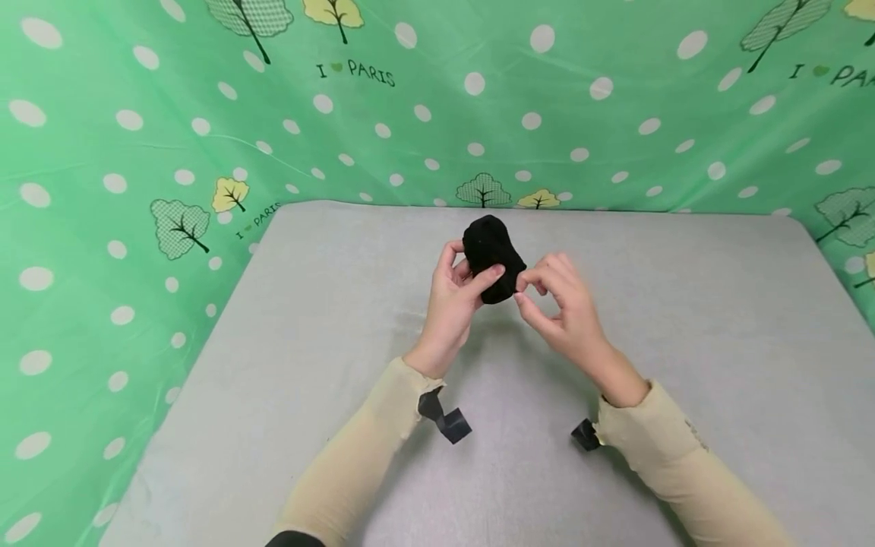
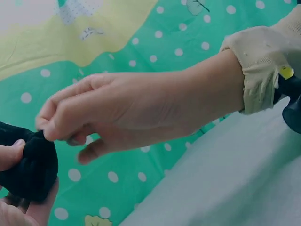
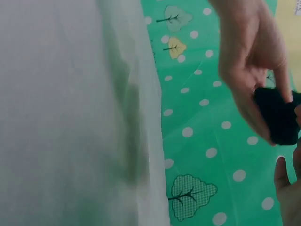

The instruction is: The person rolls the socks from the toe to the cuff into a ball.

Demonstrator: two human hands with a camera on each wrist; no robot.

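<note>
Above the grey desk point(image 1: 287, 357), the left hand point(image 1: 446, 308) grips a black cloth bundle point(image 1: 488, 241) and the right hand point(image 1: 566, 313) pinches its right edge; the step looks like working that edge, the next move calling for a steady left hold. Behind, green sheeting point(image 1: 451, 38) repeats the lettering point(image 1: 371, 72) "I PARIS", a heart between the words.

Grey table point(image 1: 683, 319), far corners rounded; green sheet point(image 1: 451, 45) behind, bearing white dots, printed trees point(image 1: 484, 188), "PARIS" lettering point(image 1: 371, 73).
</note>
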